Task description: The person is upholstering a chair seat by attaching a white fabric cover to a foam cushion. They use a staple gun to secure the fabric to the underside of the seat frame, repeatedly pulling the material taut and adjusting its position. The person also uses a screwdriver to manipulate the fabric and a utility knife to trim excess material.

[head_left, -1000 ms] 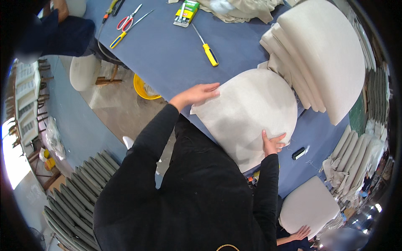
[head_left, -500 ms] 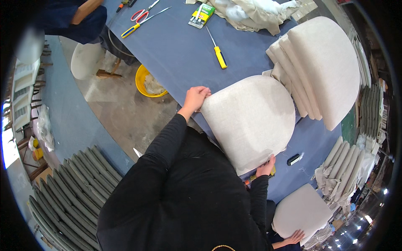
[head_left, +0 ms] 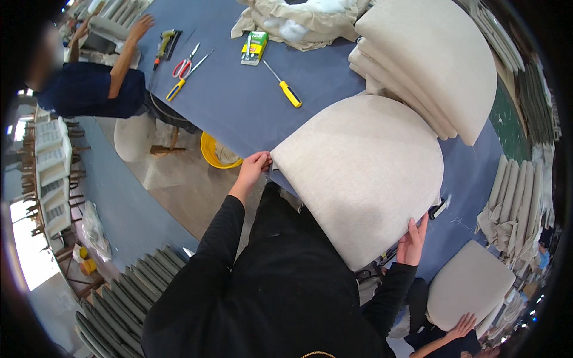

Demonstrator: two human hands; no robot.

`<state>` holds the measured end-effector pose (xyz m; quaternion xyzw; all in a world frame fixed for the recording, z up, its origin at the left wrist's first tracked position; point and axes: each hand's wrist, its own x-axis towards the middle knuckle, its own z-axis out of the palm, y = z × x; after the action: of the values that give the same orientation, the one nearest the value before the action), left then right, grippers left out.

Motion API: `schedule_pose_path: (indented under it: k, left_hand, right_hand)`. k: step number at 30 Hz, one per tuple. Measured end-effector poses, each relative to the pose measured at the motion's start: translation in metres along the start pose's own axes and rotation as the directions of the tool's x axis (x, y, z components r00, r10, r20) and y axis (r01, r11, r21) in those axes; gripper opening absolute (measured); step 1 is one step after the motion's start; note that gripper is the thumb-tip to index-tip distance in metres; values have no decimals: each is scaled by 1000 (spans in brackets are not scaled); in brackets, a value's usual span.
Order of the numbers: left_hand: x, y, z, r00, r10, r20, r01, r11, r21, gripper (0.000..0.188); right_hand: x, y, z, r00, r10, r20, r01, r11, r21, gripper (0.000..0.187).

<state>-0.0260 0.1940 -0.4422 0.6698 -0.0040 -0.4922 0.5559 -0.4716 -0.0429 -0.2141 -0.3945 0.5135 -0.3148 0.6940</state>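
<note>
A beige upholstered seat cushion (head_left: 364,173) lies flat on the blue worktable (head_left: 239,101) just in front of me. My left hand (head_left: 253,168) grips the cushion's left corner at the table's edge. Along the cushion's lower right edge, my right hand (head_left: 412,241) holds the fabric with the fingers pressed up against it. A small black object (head_left: 437,209) lies on the table beside the cushion's right side.
A stack of like cushions (head_left: 430,65) sits at the back right. A yellow-handled screwdriver (head_left: 286,88), scissors (head_left: 186,65) and a green box (head_left: 255,46) lie on the table. A yellow bucket (head_left: 215,154) stands on the floor. Another person (head_left: 95,83) works at the left; someone else's hand (head_left: 462,325) holds a cushion at lower right.
The cushion has been turned and pulled nearer to me. My left hand moved from on top of it to its left corner. My right hand slid along the lower right edge.
</note>
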Motion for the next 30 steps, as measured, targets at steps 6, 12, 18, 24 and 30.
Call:
schedule_pose_path:
  k: [6, 12, 18, 24, 30]
  left_hand:
    - [-8, 12, 1, 1000, -13, 4, 12, 991, 130, 38]
    - [-10, 19, 2, 999, -21, 26, 15, 975, 220, 39]
    - [10, 39, 7, 994, 45, 98, -78, 927, 367, 58]
    - [49, 163, 87, 700, 427, 572, -690, 609, 391, 69]
    - [122, 231, 173, 508, 712, 485, -844, 298, 447, 70]
  right_hand:
    - [-2, 6, -1, 997, -67, 28, 66, 998, 23, 85]
    - [1, 1, 2, 998, -55, 24, 55, 998, 26, 98]
    - [44, 44, -40, 952, -253, -170, 115, 813, -570, 91]
    - [113, 151, 21, 961, -207, -185, -172, 80, -982, 100]
    - [122, 167, 23, 956, -203, -212, -187, 136, -973, 108]
